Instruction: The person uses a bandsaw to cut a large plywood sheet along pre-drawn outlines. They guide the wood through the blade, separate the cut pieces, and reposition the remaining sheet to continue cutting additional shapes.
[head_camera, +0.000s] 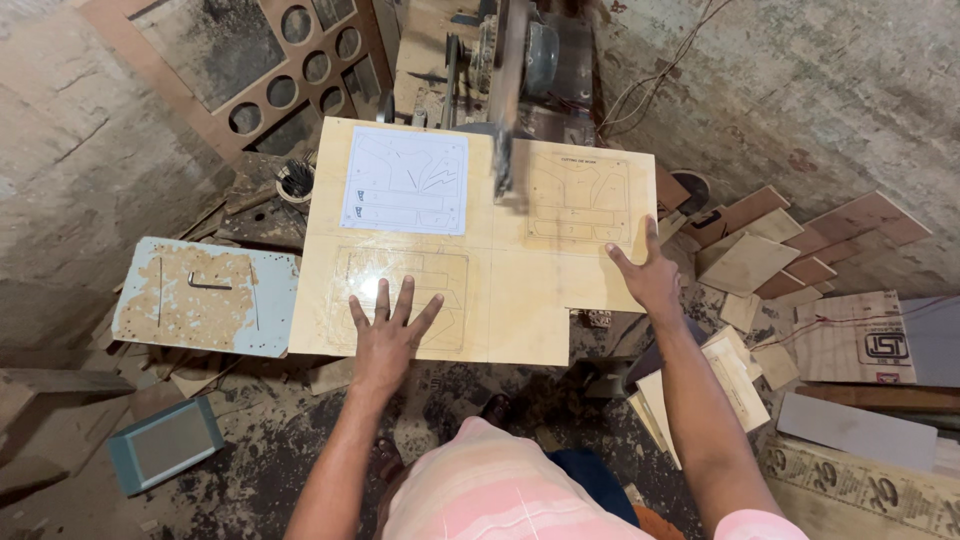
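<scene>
Plywood sheet (500, 290) lies flat on the table of a vertical saw, its far edge at the blade (503, 160), which shows blurred and stands in a cut already running in from that edge between two drawn patterns. A white paper template (405, 180) is stuck on the far left part; pencilled outlines cover the rest, and the near right corner is already notched out.

Left hand (385, 335) rests palm down, fingers spread, on the near left part of the sheet; it grips nothing. Right hand (650, 275) is pressed open against the right edge, thumb and fingers splayed, likewise clasping nothing.

Judgement on the step in hand: the sheet is being fed to the blade. Good practice calls for even downward pressure from both palms, a slow steady push, and both hands kept well to the sides of the cutting line, as they now are. The overhanging near portion looks unsupported and may tip if pressure lifts.

Surroundings: a blue-edged worn board (205, 297) lies just left of the sheet; a brown panel with round holes (300, 60) leans beyond it. Offcuts (770, 260) lie heaped at the right, close to the right forearm, and could snag the sheet if it swings that way. Floor is strewn with sawdust and scraps.
</scene>
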